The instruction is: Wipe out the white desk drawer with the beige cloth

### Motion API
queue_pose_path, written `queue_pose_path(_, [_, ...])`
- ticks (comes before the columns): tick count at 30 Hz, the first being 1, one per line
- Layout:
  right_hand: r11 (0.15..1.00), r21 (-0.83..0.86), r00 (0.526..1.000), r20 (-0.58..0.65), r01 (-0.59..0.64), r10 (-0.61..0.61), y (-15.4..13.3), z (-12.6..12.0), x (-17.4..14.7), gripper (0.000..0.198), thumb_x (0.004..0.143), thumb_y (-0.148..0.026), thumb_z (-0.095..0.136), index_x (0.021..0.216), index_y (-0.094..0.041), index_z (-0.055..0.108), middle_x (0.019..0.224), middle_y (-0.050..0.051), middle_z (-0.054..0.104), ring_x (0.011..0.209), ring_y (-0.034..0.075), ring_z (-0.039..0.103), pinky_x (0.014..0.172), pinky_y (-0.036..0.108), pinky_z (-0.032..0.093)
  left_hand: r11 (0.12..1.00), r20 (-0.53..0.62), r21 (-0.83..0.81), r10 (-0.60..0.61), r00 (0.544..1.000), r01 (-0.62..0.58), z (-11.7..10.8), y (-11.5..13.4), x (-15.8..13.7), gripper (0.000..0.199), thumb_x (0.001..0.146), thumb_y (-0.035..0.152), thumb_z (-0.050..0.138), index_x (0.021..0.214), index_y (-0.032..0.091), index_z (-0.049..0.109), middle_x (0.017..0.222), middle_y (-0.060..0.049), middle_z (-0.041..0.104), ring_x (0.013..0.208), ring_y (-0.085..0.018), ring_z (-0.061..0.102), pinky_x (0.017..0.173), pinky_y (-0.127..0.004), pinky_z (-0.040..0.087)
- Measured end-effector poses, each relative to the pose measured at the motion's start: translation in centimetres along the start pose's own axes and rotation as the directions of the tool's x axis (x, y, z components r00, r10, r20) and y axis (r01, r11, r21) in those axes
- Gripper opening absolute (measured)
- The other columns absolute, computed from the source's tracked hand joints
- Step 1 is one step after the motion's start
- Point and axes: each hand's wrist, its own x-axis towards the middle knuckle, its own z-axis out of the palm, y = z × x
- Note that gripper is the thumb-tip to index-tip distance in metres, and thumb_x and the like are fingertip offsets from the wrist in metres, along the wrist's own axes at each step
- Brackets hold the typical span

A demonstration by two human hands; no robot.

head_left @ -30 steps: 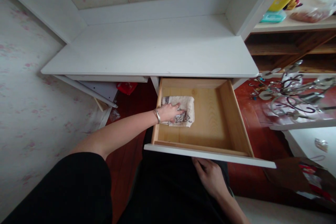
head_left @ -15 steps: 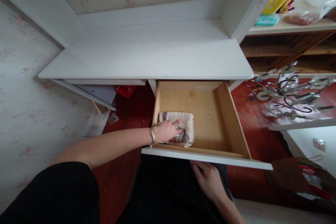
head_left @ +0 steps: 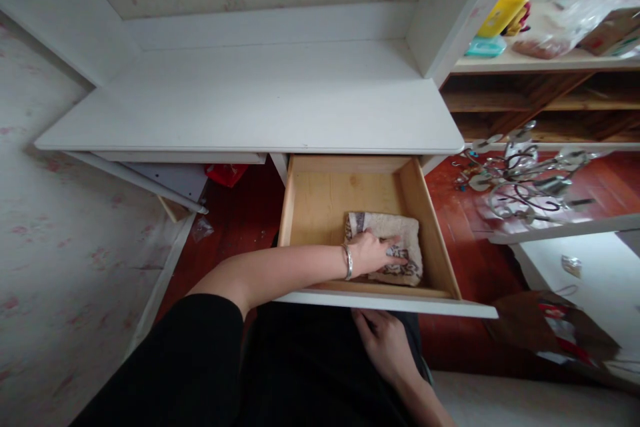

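Note:
A folded beige cloth (head_left: 410,233) with a dark pattern and a grey striped edge lies on the floor of the pulled-out wooden drawer (head_left: 320,200), near its right front corner. My left hand (head_left: 375,253), with a silver bracelet at the wrist, presses flat on top of the cloth with its fingers spread. Below the white drawer front (head_left: 400,303), my right hand (head_left: 390,347) rests against my dark clothing. Its fingertips pass out of sight under the drawer front, so their grip is hidden.
Above the drawer extends a white desk top (head_left: 250,100). On the red floor to the right lies a chandelier (head_left: 535,180) with metal arms. Shelves (head_left: 540,67) with plastic bags stand behind it, and a brown paper bag (head_left: 525,323) sits lower right.
My left hand and the cloth under it have moved from the drawer's left side to its right side. The view has shifted slightly; my right hand keeps its place by the drawer front.

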Motion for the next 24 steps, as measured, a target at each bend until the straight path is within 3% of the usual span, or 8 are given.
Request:
queue_pose_path(6, [1.0,-0.016,1.0,-0.008,-0.009,0.009,0.0,0.0,0.0,0.037,0.098,-0.035,0.041,0.083,-0.022,0.072,0.087,0.005,0.074,0.085,0.021,0.068,0.078,0.027,0.045,0.993,0.03,-0.099,-0.061,0.998,0.064,-0.1,-1.8,3.0,0.048,0.09,0.045,0.048,0.138,0.044,0.046,0.151,-0.009,0.036,0.088,-0.027,0.065,0.073,-0.043,0.047])
queue_pose_path(8, [1.0,-0.027,1.0,-0.009,-0.003,0.003,0.0,0.0,0.0,0.038,0.098,-0.035,0.041,0.081,-0.022,0.072,0.085,0.005,0.073,0.083,0.021,0.068,0.076,0.027,0.044,0.98,0.069,-0.121,-0.149,0.986,0.157,-0.5,-3.4,3.6,0.048,0.089,0.046,0.048,0.137,0.048,0.045,0.154,-0.002,0.032,0.102,-0.031,0.06,0.079,-0.047,0.046])
queue_pose_path(11, [1.0,-0.028,1.0,-0.012,0.002,-0.002,0.1,0.1,0.1,0.038,0.098,-0.036,0.04,0.082,-0.022,0.072,0.086,0.005,0.073,0.082,0.021,0.068,0.076,0.027,0.045,0.928,0.119,-0.131,-0.335,0.934,0.35,-0.9,-5.8,4.5,0.049,0.087,0.05,0.047,0.136,0.053,0.042,0.156,0.007,0.026,0.121,-0.04,0.045,0.085,-0.057,0.04])
queue_pose_path(13, [1.0,-0.011,1.0,-0.009,0.001,-0.001,0.2,0.1,0.1,0.039,0.098,-0.036,0.04,0.082,-0.022,0.072,0.086,0.005,0.074,0.083,0.021,0.068,0.077,0.027,0.045,0.898,0.142,-0.14,-0.398,0.906,0.416,-1.0,-7.0,5.4,0.051,0.087,0.052,0.046,0.137,0.054,0.039,0.157,0.01,0.024,0.126,-0.043,0.036,0.086,-0.06,0.037])
queue_pose_path(19, [1.0,0.019,1.0,-0.007,0.009,-0.009,0.4,0.2,0.2,0.039,0.098,-0.036,0.041,0.081,-0.022,0.072,0.086,0.005,0.074,0.084,0.022,0.068,0.077,0.028,0.044,0.858,0.142,-0.221,-0.443,0.885,0.464,-0.4,-8.2,7.1,0.053,0.085,0.06,0.044,0.137,0.054,0.039,0.158,0.013,0.018,0.134,-0.043,0.021,0.094,-0.065,0.03])
queue_pose_path(24, [1.0,0.025,1.0,-0.004,0.003,-0.002,0.1,-0.1,0.2,0.039,0.098,-0.037,0.04,0.081,-0.022,0.072,0.085,0.005,0.074,0.083,0.021,0.068,0.077,0.027,0.045,0.882,0.086,-0.203,-0.417,0.905,0.425,0.3,-9.9,4.4,0.053,0.088,0.051,0.045,0.14,0.05,0.037,0.158,0.005,0.021,0.133,-0.042,0.026,0.094,-0.064,0.032])
